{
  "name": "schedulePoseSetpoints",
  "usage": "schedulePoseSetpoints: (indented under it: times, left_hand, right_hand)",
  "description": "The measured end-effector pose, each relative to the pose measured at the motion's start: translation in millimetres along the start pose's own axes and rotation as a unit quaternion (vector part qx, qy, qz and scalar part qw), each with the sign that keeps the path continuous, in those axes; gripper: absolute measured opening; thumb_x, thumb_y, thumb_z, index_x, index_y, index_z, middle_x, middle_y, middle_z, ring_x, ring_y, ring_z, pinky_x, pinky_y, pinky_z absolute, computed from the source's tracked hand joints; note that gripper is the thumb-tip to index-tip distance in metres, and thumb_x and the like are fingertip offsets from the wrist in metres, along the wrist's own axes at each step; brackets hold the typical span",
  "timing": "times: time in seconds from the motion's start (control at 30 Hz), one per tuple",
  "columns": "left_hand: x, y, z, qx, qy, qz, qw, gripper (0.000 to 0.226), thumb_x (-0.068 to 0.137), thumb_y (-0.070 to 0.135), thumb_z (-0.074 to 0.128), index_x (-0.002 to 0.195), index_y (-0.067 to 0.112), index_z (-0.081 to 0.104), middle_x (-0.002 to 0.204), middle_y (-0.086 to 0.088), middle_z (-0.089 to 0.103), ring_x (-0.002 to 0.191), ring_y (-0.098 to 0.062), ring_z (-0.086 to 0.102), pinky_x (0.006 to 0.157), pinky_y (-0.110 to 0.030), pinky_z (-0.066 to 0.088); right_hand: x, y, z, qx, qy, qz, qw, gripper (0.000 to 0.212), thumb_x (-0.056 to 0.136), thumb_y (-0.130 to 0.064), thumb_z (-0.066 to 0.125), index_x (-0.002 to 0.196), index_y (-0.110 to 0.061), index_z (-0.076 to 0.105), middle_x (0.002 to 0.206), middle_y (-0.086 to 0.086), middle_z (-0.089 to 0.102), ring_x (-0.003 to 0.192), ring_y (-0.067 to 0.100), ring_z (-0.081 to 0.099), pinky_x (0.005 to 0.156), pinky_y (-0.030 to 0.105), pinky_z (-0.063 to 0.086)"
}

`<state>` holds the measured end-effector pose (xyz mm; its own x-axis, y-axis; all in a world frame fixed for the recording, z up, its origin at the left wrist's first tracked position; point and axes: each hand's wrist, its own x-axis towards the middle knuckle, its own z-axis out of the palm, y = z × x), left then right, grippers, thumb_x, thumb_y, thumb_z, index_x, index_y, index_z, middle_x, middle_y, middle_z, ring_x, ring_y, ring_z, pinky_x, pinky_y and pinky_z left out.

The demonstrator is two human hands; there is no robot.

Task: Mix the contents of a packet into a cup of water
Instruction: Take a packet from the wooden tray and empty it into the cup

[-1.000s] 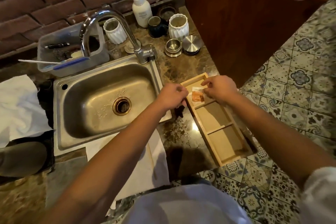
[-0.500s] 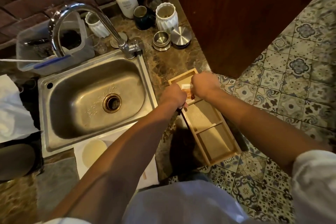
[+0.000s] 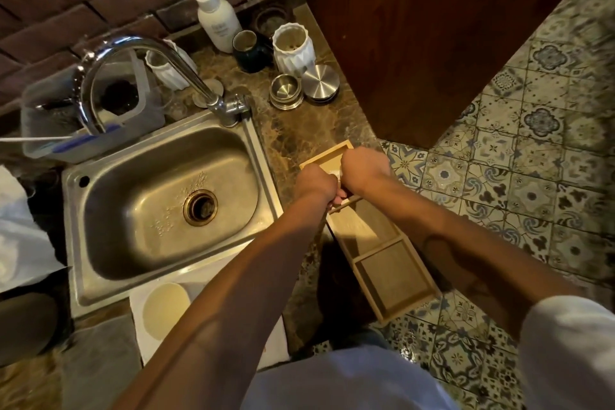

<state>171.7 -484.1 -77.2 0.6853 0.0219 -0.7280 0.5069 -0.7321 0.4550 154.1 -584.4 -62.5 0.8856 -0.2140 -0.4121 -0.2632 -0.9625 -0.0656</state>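
Note:
My left hand (image 3: 316, 184) and my right hand (image 3: 364, 167) are pressed close together over the far end of a wooden divided tray (image 3: 382, 263). Between them they pinch a small packet (image 3: 336, 173), of which only a pale sliver shows between the knuckles. A pale cup (image 3: 165, 309) stands on a white cloth (image 3: 276, 339) at the near edge of the sink, left of my left forearm. Its contents cannot be made out.
A steel sink (image 3: 166, 206) with a curved tap (image 3: 133, 53) fills the left. Behind it stand a soap pump bottle (image 3: 216, 15), white ribbed cups (image 3: 293, 46), a dark mug (image 3: 249, 50) and steel lids (image 3: 319, 81). A wooden cabinet (image 3: 416, 27) rises at right above patterned floor tiles (image 3: 532, 160).
My hands have drawn together over the tray's far end and now hide most of the orange packet, which lay visible between them a second ago. The camera has tilted, bringing the cup into view.

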Motion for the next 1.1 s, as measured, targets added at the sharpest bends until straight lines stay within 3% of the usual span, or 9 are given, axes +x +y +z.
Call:
schedulePoseSetpoints:
  times: [0.17, 0.33, 0.43, 0.6, 0.7, 0.8, 0.87, 1.0, 1.1]
  left_hand:
    - [5, 5, -2, 0.039, 0.013, 0.003, 0.999, 0.040, 0.097, 0.013, 0.056, 0.060, 0.007, 0.069, 0.036, 0.000, 0.059, 0.028, -0.011, 0.053, 0.039, -0.021, 0.044]
    - [9, 6, -2, 0.057, 0.025, 0.031, 0.998, 0.031, 0.090, 0.010, 0.059, 0.063, 0.005, 0.073, 0.056, -0.010, 0.069, 0.049, -0.023, 0.064, 0.056, -0.033, 0.057]
    - [9, 2, -1, 0.049, 0.042, 0.075, 0.995, 0.025, 0.089, 0.016, 0.061, 0.066, 0.014, 0.070, 0.064, -0.009, 0.072, 0.055, -0.026, 0.068, 0.060, -0.036, 0.060]
    - [-10, 0, -16, 0.008, 0.029, 0.154, 0.988, 0.019, 0.095, 0.020, 0.065, 0.077, 0.018, 0.071, 0.055, -0.006, 0.067, 0.031, -0.010, 0.054, 0.041, -0.023, 0.045]
    - [-29, 1, -41, -0.014, 0.024, 0.224, 0.974, 0.014, 0.093, 0.020, 0.068, 0.081, 0.021, 0.074, 0.059, 0.000, 0.067, 0.041, -0.007, 0.057, 0.049, -0.025, 0.046]
    - [-55, -5, -75, -0.004, 0.052, 0.297, 0.953, 0.008, 0.091, 0.026, 0.071, 0.093, 0.024, 0.079, 0.078, 0.009, 0.072, 0.068, -0.003, 0.063, 0.064, -0.024, 0.049]
    - [-76, -14, -99, -0.027, 0.067, 0.325, 0.943, 0.008, 0.090, 0.026, 0.072, 0.095, 0.028, 0.078, 0.086, 0.009, 0.075, 0.079, -0.007, 0.067, 0.071, -0.022, 0.052]
    - [-118, -40, -138, -0.076, 0.104, 0.367, 0.921, 0.010, 0.089, 0.024, 0.073, 0.096, 0.030, 0.076, 0.088, 0.013, 0.073, 0.083, -0.005, 0.067, 0.074, -0.017, 0.051]
    - [-141, -65, -158, -0.089, 0.135, 0.388, 0.908, 0.010, 0.089, 0.029, 0.074, 0.098, 0.028, 0.078, 0.089, 0.002, 0.073, 0.084, -0.013, 0.067, 0.074, -0.027, 0.053]
  right_hand:
    - [2, -1, 2, -0.002, 0.006, -0.001, 1.000, 0.021, 0.093, -0.010, 0.057, 0.105, -0.014, 0.075, 0.109, 0.009, 0.077, 0.100, 0.030, 0.073, 0.067, 0.033, 0.044]
    - [1, 3, 3, 0.001, 0.000, -0.011, 1.000, 0.017, 0.091, -0.015, 0.065, 0.104, -0.017, 0.076, 0.107, 0.008, 0.077, 0.100, 0.029, 0.073, 0.068, 0.034, 0.045]
    - [-1, 8, 5, 0.017, 0.008, -0.020, 1.000, 0.020, 0.091, -0.019, 0.065, 0.110, -0.018, 0.071, 0.107, 0.007, 0.075, 0.100, 0.029, 0.072, 0.070, 0.035, 0.046]
    - [-7, 20, -6, 0.070, 0.023, -0.042, 0.996, 0.027, 0.095, -0.031, 0.064, 0.121, -0.029, 0.071, 0.112, 0.005, 0.075, 0.102, 0.028, 0.071, 0.078, 0.037, 0.055]
    - [-14, 24, -24, 0.113, 0.018, -0.063, 0.991, 0.025, 0.095, -0.045, 0.064, 0.111, -0.029, 0.076, 0.095, 0.002, 0.073, 0.090, 0.024, 0.069, 0.071, 0.033, 0.052]
    - [-28, 23, -51, 0.179, 0.014, -0.127, 0.975, 0.029, 0.094, -0.052, 0.063, 0.108, -0.031, 0.077, 0.077, -0.008, 0.069, 0.073, 0.013, 0.066, 0.066, 0.033, 0.053]
    - [-43, 17, -70, 0.219, 0.013, -0.178, 0.959, 0.023, 0.095, -0.046, 0.066, 0.106, -0.030, 0.078, 0.070, -0.011, 0.069, 0.067, 0.007, 0.067, 0.069, 0.037, 0.057]
    - [-82, -8, -100, 0.305, 0.055, -0.240, 0.920, 0.014, 0.092, -0.040, 0.072, 0.096, -0.028, 0.079, 0.068, -0.008, 0.073, 0.063, 0.008, 0.066, 0.062, 0.033, 0.051]
    - [-110, -33, -114, 0.392, 0.071, -0.265, 0.878, 0.011, 0.088, -0.033, 0.078, 0.094, -0.023, 0.079, 0.075, -0.009, 0.074, 0.068, 0.006, 0.068, 0.059, 0.022, 0.050]
